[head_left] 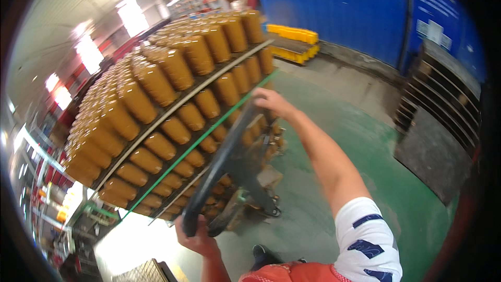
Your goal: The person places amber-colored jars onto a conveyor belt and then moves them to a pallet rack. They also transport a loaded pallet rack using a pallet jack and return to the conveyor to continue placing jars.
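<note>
A dark pallet-jack handle [229,143] slants across the middle of the view. My left hand [196,239] is closed around its lower end, while my right hand [268,100] grips the upper end with the arm stretched forward. Beyond the handle stands a tall load of amber-brown jars or bottles [175,68], packed in tiers. Thin dark sheets with a pale edge strip [190,95] separate the tiers. A green strip [201,140] runs along one layer. The jack's lower parts and the load's base are partly hidden behind the handle.
Dark pallets [441,81] are stacked at the right, with a grey board [436,154] leaning against them. A yellow-edged low platform [293,47] sits by the blue wall [349,21]. Green floor [308,177] lies between. At the lower left is a slatted stack [140,272].
</note>
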`<act>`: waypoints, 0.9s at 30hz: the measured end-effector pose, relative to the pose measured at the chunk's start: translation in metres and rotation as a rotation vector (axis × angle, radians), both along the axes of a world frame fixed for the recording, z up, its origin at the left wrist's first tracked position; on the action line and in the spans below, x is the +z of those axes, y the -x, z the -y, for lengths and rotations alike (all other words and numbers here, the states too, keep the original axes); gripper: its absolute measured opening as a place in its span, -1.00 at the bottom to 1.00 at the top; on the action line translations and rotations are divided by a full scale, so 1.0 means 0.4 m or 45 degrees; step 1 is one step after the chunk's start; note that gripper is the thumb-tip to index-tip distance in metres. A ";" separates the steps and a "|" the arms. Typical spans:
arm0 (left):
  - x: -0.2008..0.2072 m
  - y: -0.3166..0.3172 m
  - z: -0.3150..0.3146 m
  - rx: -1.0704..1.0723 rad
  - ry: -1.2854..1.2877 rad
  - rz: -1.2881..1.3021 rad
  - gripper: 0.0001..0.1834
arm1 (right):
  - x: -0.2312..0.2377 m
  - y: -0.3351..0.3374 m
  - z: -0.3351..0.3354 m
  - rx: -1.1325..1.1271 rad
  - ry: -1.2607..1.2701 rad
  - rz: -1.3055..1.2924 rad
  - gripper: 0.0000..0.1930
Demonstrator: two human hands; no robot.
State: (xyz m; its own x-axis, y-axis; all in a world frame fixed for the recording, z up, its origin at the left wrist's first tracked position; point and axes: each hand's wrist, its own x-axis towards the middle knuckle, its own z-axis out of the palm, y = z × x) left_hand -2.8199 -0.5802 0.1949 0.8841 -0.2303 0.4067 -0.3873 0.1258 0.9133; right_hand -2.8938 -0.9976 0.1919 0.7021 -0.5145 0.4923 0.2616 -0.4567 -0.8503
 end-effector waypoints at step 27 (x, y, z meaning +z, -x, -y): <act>-0.056 -1.118 0.162 -0.547 0.099 0.632 -0.70 | -0.034 -0.267 -0.847 -1.814 0.280 0.053 -0.67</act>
State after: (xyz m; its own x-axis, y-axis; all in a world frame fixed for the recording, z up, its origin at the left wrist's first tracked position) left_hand -2.3726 -0.6451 0.1726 0.4234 -0.4741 0.7720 -0.6605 0.4216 0.6212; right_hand -2.7872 -0.6587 0.1782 -0.3511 -0.6647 0.6595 -0.4978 -0.4641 -0.7327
